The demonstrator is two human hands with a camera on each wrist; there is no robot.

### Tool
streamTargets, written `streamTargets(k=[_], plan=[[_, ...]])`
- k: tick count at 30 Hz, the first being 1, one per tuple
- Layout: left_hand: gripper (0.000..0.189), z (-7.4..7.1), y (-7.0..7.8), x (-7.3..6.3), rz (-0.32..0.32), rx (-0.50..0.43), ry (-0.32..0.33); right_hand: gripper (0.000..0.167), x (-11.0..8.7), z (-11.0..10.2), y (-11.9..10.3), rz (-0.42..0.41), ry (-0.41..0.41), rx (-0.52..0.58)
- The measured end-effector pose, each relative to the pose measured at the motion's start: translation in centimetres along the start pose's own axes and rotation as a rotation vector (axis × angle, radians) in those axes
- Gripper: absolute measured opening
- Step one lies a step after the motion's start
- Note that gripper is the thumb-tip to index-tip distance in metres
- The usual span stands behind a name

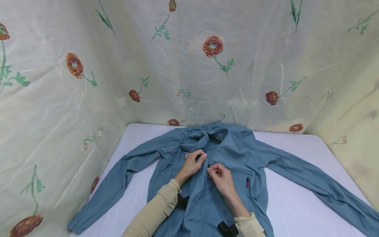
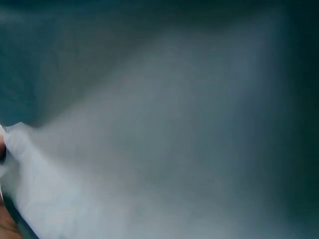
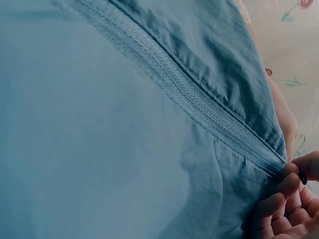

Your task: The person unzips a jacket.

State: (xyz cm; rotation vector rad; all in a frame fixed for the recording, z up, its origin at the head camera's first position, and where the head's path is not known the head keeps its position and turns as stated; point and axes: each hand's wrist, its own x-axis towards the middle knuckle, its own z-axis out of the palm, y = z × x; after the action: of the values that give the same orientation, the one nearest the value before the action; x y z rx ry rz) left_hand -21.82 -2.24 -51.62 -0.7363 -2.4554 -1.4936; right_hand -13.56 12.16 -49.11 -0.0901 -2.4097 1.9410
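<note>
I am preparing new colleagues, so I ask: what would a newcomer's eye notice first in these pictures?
Probably the blue-grey jacket first, spread with both sleeves out across the white table in the head view. Next, at the jacket's front, the left hand grips its cloth, and the right hand pinches a small dark piece at the zip. The sheet behind the table, printed with red-brown flowers, also stands out.

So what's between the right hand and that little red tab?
Only the blue jacket lies between the right hand and red tab, in the head view.
</note>
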Motion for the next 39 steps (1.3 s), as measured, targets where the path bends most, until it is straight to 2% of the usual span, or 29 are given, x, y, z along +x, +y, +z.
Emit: streamTargets(k=[13, 18, 23, 28, 32, 39], plan=[[0.024, -0.5, -0.8, -0.2, -0.074, 0.017, 0.042, 0.015, -0.1, 0.8, 0.2, -0.010, -0.016, 0.013], [0.034, -1.3, -0.6, -0.4, -0.121, -0.001, -0.035, 0.014, 0.4, 0.7, 0.2, -0.016, -0.009, 0.004], [0.027, -1.5, -0.7, -0.5, -0.139, -0.002, -0.093, 0.014, 0.8, 0.7, 0.5, -0.010, 0.010, -0.014], [0.024, -1.3, -0.8, -0.5, -0.186, -0.035, -0.064, 0.016, 0.9, 0.9, 0.3, -0.021, 0.008, -0.017], [0.024, -1.1, -0.9, -0.5, -0.183, -0.025, -0.029, 0.015, 0.9, 1.1, 0.2, -0.030, 0.003, -0.007], [0.020, -0.8, -0.5, -0.1, -0.238, -0.070, 0.000, 0.015, 0.6, 0.8, 0.3, -0.020, -0.006, -0.028]])
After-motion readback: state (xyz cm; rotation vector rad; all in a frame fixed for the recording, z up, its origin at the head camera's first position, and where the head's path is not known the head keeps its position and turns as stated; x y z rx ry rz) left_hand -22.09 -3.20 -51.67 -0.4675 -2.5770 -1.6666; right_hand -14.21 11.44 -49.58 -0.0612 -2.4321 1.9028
